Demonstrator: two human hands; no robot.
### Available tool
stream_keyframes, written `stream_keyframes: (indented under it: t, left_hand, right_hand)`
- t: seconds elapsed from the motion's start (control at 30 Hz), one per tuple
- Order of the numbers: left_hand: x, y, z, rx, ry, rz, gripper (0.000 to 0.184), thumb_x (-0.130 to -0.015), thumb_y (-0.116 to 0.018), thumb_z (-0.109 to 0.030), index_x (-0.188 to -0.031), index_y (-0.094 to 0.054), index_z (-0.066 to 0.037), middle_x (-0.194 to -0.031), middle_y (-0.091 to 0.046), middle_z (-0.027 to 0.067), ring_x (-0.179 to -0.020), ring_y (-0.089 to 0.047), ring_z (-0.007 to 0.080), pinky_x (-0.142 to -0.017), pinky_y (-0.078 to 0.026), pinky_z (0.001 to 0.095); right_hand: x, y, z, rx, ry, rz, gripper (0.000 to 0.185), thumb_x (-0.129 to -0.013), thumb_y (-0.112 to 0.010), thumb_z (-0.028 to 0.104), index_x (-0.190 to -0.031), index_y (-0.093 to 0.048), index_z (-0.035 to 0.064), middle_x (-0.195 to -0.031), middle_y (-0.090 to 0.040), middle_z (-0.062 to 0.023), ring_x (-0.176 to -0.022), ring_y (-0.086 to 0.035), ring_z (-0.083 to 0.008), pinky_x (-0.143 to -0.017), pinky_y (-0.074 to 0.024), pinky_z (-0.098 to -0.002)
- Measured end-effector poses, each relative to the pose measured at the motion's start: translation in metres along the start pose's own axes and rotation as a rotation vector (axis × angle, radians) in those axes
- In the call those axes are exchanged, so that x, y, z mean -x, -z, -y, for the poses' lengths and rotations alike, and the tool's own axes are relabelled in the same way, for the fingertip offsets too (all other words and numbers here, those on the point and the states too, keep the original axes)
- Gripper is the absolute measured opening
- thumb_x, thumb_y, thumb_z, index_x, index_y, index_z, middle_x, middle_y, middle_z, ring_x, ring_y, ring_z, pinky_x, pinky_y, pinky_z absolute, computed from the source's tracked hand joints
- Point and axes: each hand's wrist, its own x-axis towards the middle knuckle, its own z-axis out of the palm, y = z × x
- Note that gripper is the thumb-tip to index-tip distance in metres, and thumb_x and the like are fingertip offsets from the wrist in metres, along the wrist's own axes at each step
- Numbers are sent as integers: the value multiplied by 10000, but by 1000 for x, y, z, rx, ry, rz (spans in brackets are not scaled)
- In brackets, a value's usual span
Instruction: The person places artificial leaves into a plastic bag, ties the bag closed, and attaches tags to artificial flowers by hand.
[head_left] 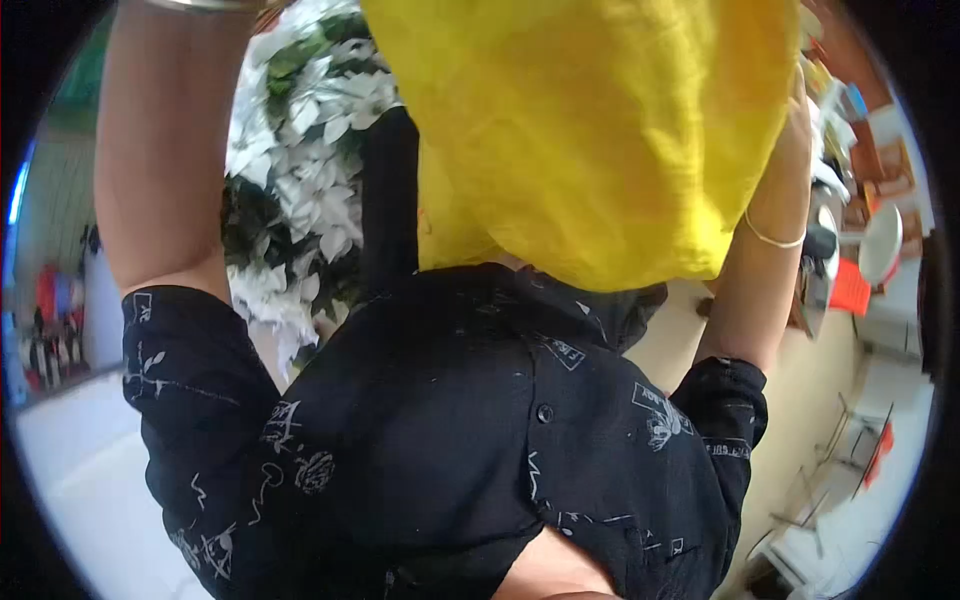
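A large yellow cloth (600, 130) fills the upper middle and hangs in front of my black patterned shirt. Along its right edge shows a narrow part of my right hand (797, 105), at the cloth, with most fingers hidden; it appears to hold the cloth. A thin bracelet (775, 238) circles my right wrist. My left forearm (165, 140) reaches up past the top edge, so my left hand is out of the frame. Between that forearm and the cloth are white artificial-looking flowers (320, 190) with green leaves.
A white surface (90, 460) lies at the lower left, with blurred bottle-like items (50, 350) beyond. On the right stand wooden chairs (893, 165), a round white object (880, 245), a red item (849, 287) and a metal-framed piece of furniture (850, 440).
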Motion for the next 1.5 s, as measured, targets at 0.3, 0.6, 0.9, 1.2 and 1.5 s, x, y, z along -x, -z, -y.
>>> stream_keyframes:
  t: [0.3, 0.6, 0.9, 1.2, 1.5]
  left_hand:
    - [10, -118, -19, 4, -216, 525, 220, -795, -608, -120, -966, -603, 19, -822, -636, 109, -714, -615, 203, -667, -529, 334]
    - [33, -220, -34, -33, -602, 807, 252, -793, -634, -165, -984, -612, -1, -824, -642, 104, -735, -619, 216, -680, -536, 364]
    - [63, -283, -39, 226, -511, 1000, 266, -762, -666, -195, -915, -639, 21, -796, -666, 142, -730, -656, 235, -663, -543, 375]
    - [135, -313, 55, 451, -291, 1100, 445, -779, -680, -218, -1038, -426, 40, -811, -578, 266, -805, -598, 436, -697, -472, 458]
    - [144, -199, 194, -25, -21, 1012, 338, -802, -691, -142, -1082, -601, 26, -914, -642, 175, -809, -652, 265, -708, -511, 344]
  right_hand:
    - [100, 129, 84, 128, 409, -248, 370, -878, -636, 195, -1225, -571, 86, -941, -690, -103, -737, -634, -223, -677, -521, -342]
    - [270, 200, 125, 304, 470, -554, 329, -880, -607, 149, -1191, -576, 46, -992, -669, -97, -804, -628, -209, -725, -515, -325]
    - [402, 256, 108, 404, 352, -778, 291, -883, -577, 104, -1157, -581, 7, -1043, -648, -91, -871, -623, -196, -774, -509, -307]
    - [455, 292, 23, 337, 57, -1003, 293, -876, -586, 73, -1159, -561, 2, -1182, -593, -117, -1040, -594, -238, -902, -491, -353]
    - [573, 510, -258, 1315, -466, -971, 63, -833, -569, 16, -810, -623, -7, -641, -568, -56, -528, -554, -196, -494, -447, -328]
